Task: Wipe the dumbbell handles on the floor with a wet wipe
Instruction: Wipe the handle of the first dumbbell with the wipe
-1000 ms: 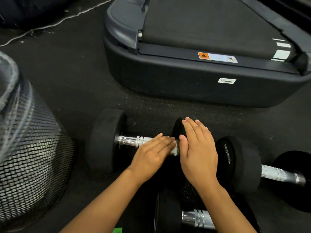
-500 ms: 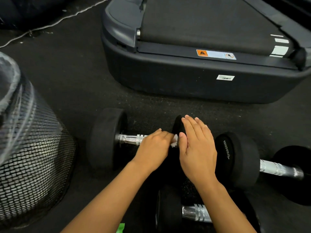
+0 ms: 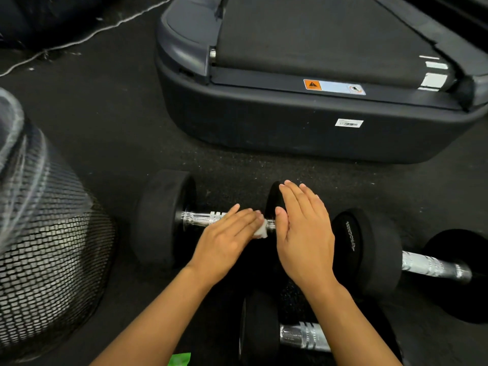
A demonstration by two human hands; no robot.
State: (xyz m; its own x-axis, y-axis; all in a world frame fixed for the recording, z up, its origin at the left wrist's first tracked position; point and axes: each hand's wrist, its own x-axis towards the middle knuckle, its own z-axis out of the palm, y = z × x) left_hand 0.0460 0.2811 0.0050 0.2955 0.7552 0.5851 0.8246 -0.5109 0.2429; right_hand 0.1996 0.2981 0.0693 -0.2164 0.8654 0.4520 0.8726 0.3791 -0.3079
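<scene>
A green scrap [image 3: 180, 359], perhaps the wipe packet though too little is shown to tell, is seen at the near edge below the left forearm, and a dumbbell [image 3: 290, 336] with a bright handle is laid just below the right wrist, apparently not yet reached. Beyond it, the left hand [image 3: 224, 239] is laid with straight fingers flat over the chrome handle [image 3: 200, 219] of the dumbbell being cleaned [image 3: 163, 217]; the white wet wipe [image 3: 261, 231] is pressed under its fingertips against the bar, only a small corner being left in view at the end nearest the right hand. The right hand [image 3: 303, 233], fingers straight and together, is rested on the black weight at that end, evidently so that the round dumbbell is kept from rolling on the floor while the bar is rubbed. To the right of that hand, a third dumbbell [image 3: 369, 249] is set almost against the steadied weight, its handle exposed and judged to be still awaiting its turn. Well to the left of the left hand, a black mesh bin lined with clear plastic [image 3: 52, 247] is placed within reach, presumably for the used wipe. Farthest off, beyond both hands, the end of a treadmill [image 3: 303, 133] and a pale cable [image 3: 87, 38] are seen on the dark floor [image 3: 118, 114].
</scene>
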